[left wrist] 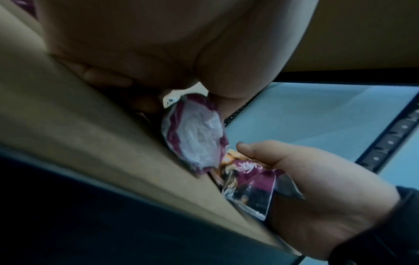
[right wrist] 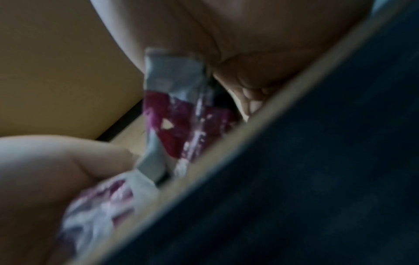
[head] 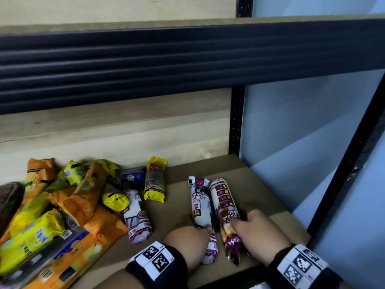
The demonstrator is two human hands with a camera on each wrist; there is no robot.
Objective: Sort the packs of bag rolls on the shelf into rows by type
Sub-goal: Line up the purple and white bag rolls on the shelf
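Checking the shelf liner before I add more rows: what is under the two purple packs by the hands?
Brown cardboard lies under both purple packs, on the shelf. What is beneath the cardboard is covered.

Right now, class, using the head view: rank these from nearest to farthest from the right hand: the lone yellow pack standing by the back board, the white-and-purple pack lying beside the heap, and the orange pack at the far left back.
From the right hand:
1. White-and-purple pack, left, mid-shelf.
2. Yellow pack, farther back, left.
3. Orange pack, far left, back.
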